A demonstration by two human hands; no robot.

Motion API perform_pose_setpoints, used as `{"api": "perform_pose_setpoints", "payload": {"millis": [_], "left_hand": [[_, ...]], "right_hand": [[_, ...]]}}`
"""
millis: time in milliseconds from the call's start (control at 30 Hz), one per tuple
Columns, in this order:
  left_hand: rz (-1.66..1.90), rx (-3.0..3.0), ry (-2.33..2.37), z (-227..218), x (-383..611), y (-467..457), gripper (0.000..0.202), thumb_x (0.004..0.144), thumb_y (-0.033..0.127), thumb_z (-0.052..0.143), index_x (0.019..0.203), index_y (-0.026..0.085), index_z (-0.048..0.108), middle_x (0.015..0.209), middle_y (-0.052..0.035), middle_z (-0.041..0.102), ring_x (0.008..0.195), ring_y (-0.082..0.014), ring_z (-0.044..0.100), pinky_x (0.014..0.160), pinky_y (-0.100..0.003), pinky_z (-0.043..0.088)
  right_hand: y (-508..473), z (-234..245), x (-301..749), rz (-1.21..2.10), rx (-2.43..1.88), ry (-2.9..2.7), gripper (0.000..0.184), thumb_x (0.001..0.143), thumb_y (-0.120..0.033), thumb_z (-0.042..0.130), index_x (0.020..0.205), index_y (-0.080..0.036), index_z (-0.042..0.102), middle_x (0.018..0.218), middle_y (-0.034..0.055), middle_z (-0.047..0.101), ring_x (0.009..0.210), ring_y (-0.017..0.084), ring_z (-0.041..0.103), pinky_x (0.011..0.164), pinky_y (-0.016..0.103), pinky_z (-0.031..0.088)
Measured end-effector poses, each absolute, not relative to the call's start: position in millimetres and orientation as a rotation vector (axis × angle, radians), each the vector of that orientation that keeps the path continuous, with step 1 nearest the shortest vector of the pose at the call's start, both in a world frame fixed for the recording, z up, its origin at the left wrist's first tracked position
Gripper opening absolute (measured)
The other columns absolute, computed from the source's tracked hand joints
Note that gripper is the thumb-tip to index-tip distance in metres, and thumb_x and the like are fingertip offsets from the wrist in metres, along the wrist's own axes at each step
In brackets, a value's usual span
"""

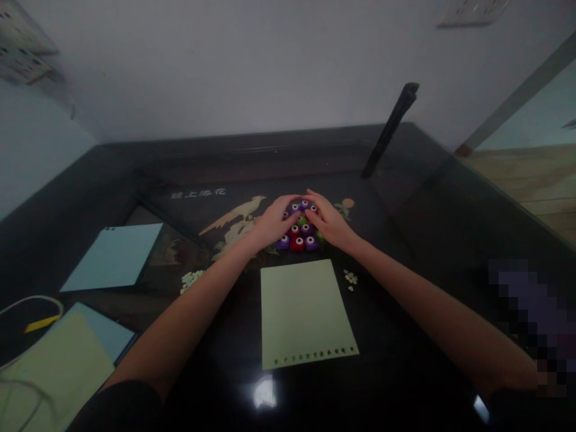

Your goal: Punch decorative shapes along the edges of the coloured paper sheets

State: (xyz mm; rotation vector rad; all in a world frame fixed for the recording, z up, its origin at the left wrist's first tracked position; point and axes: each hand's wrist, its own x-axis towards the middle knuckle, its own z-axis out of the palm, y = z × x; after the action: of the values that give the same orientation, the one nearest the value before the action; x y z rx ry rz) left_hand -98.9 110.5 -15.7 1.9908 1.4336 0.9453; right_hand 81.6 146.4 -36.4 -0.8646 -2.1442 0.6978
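Note:
A tight cluster of small toys with round white eyes (297, 243), purple, red and green, stands on the dark table. My left hand (275, 221) curves round its left side, thumb over the toys. On the opposite side my right hand (332, 223) does the same, its thumb laid across the toys. Both hands are open, thumbs apart from fingers, and the fingertips nearly meet behind the cluster. Part of the cluster is hidden under the hands. Nearer me lies a pale yellow-green sheet of paper (303, 312) with a row of small dark marks along its near edge.
Small pale bits lie in a left pile (191, 279) and a right pile (350, 278). Blue paper (117, 255), a yellow-green sheet (54, 375) and a white cable (42, 298) are at left. A black upright bar (390, 131) rises at the back right.

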Motion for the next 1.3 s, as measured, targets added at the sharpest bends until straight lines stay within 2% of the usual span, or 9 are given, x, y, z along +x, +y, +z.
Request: {"api": "perform_pose_setpoints", "payload": {"millis": [133,233,433,600,767,900,1067,1167,1300], "left_hand": [[0.524,2.154,1.509,-2,-94,96,0.090,0.073,0.054,0.066,0.143,0.010,0.031,0.149,-0.0233,0.033,0.137,-0.0376,0.030,0.111,-0.052,0.027],[0.393,2.205,1.575,-5,-91,88,0.109,0.065,0.059,0.070,0.148,0.012,0.019,0.154,-0.0243,0.019,0.140,-0.0434,0.020,0.110,-0.060,0.023],[0.365,2.226,1.520,-12,-96,88,0.105,0.069,0.046,0.070,0.150,0.014,0.010,0.155,-0.0248,0.012,0.142,-0.0392,0.019,0.109,-0.054,0.027],[0.320,2.203,1.518,-4,-99,87,0.105,0.068,0.037,0.072,0.150,0.018,0.009,0.156,-0.0246,0.011,0.142,-0.0399,0.018,0.110,-0.056,0.024],[0.313,2.233,1.486,4,-97,85,0.106,0.068,0.038,0.075,0.150,0.018,0.011,0.156,-0.0248,0.007,0.142,-0.0415,0.015,0.110,-0.056,0.024],[0.458,2.333,1.494,25,-88,80,0.081,0.075,0.034,0.070,0.144,0.018,0.031,0.154,-0.0190,0.022,0.141,-0.0373,0.022,0.112,-0.053,0.024],[0.894,2.436,1.294,72,-70,49,0.035,0.087,0.015,0.052,0.121,0.017,0.056,0.130,-0.0096,0.056,0.123,-0.0226,0.050,0.106,-0.039,0.037],[0.913,2.456,1.212,81,-65,17,0.025,0.090,0.017,0.049,0.111,0.021,0.061,0.112,-0.0051,0.066,0.107,-0.0197,0.060,0.095,-0.036,0.047],[0.765,2.512,1.177,51,-69,-35,0.022,0.090,0.015,0.048,0.106,0.021,0.061,0.108,-0.0026,0.068,0.103,-0.0171,0.061,0.102,-0.039,0.043]], "right_hand": [[156,-44,83,0.753,-0.810,-2.183,0.037,0.090,-0.029,0.043,0.123,-0.018,0.053,0.131,0.0140,0.056,0.125,0.023,0.049,0.107,0.047,0.035],[158,-48,85,0.763,-0.774,-2.193,0.033,0.089,-0.029,0.045,0.118,-0.021,0.057,0.128,0.0117,0.058,0.122,0.023,0.051,0.105,0.048,0.036],[155,-46,88,0.758,-0.724,-2.197,0.028,0.088,-0.029,0.047,0.112,-0.021,0.060,0.121,0.0110,0.061,0.117,0.023,0.054,0.102,0.047,0.039],[150,-41,88,0.735,-0.723,-2.174,0.025,0.088,-0.029,0.049,0.108,-0.020,0.061,0.117,0.0120,0.063,0.114,0.024,0.056,0.100,0.047,0.041],[147,-32,90,0.672,-0.743,-2.119,0.021,0.089,-0.032,0.049,0.100,-0.020,0.063,0.114,0.0114,0.064,0.112,0.023,0.057,0.100,0.046,0.041],[147,-24,92,0.602,-0.778,-2.057,0.017,0.088,-0.032,0.051,0.091,-0.022,0.064,0.106,0.0096,0.065,0.106,0.024,0.058,0.096,0.046,0.043],[138,0,98,0.540,-0.809,-1.960,0.015,0.087,-0.030,0.050,0.085,-0.023,0.064,0.096,0.0074,0.066,0.100,0.024,0.059,0.089,0.043,0.046],[114,17,106,0.553,-0.813,-1.928,0.017,0.089,-0.028,0.048,0.086,-0.024,0.065,0.094,0.0058,0.065,0.095,0.022,0.061,0.085,0.041,0.048],[60,21,128,0.598,-0.793,-2.116,0.015,0.090,-0.021,0.049,0.091,-0.026,0.063,0.098,0.0046,0.065,0.098,0.021,0.060,0.088,0.042,0.047]]}}
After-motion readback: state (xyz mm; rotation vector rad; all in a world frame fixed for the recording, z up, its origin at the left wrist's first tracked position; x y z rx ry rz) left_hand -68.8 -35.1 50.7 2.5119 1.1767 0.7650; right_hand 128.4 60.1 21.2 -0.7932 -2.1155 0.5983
